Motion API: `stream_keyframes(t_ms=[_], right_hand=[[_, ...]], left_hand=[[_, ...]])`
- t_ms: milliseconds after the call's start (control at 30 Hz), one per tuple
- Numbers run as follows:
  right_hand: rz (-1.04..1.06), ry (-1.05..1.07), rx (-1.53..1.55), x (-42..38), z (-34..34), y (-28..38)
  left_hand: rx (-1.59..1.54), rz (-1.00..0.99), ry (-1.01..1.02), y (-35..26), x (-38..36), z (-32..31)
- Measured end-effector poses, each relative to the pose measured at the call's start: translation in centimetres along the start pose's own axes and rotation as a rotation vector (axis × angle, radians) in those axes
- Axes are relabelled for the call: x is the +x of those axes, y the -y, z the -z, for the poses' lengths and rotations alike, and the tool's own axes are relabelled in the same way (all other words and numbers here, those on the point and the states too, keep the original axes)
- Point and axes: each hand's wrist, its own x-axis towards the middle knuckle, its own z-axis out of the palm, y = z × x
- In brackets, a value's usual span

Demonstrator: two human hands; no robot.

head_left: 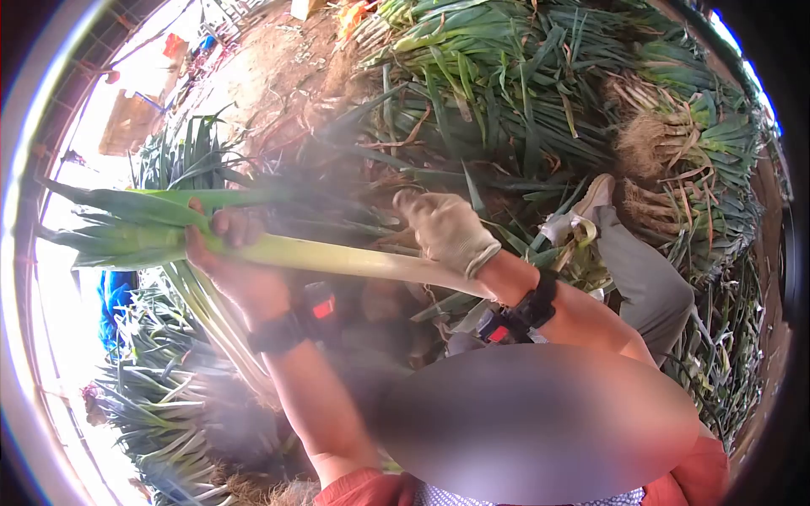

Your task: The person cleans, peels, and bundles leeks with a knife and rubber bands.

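Observation:
A long leek (337, 258) lies across the view, its green leaves to the left and its pale stalk running right. My left hand (232, 244), fingers wrapped round, grips it just below the leaves. My right hand (447, 229), in a beige glove, is closed above the stalk's paler end. Whatever its fingers may hold does not show. The stalk's lower end passes behind the right wrist. Black straps with small devices circle both wrists. More leeks with pale stalks (224, 329) stand below my left hand.
Large heaps of leeks (506, 93) cover the ground ahead. Rooted bundles (666, 139) lie at the right, and another pile (169, 413) at lower left. A leg in grey trousers (645, 274) stretches out on the right. A blue bag (114, 308) sits at far left.

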Motion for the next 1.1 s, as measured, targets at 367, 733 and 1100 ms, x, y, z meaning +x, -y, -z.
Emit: stream_keyframes(t_ms=[367, 733, 1100], right_hand=[[0.032, 0.299, 0.244, -4.9, 2.5, 3.2], [0.258, 0.077, -0.712, -3.5, 1.8, 2.2], [-0.202, -0.070, 0.573, -6.8, 16.2, -4.5]], left_hand=[[-0.082, -0.036, -0.012, -0.7, 0.3, 1.3], [-0.135, -0.012, 0.030, -0.5, 0.2, 0.9], [-0.188, 0.054, 0.034, -0.7, 0.8, 1.9]])
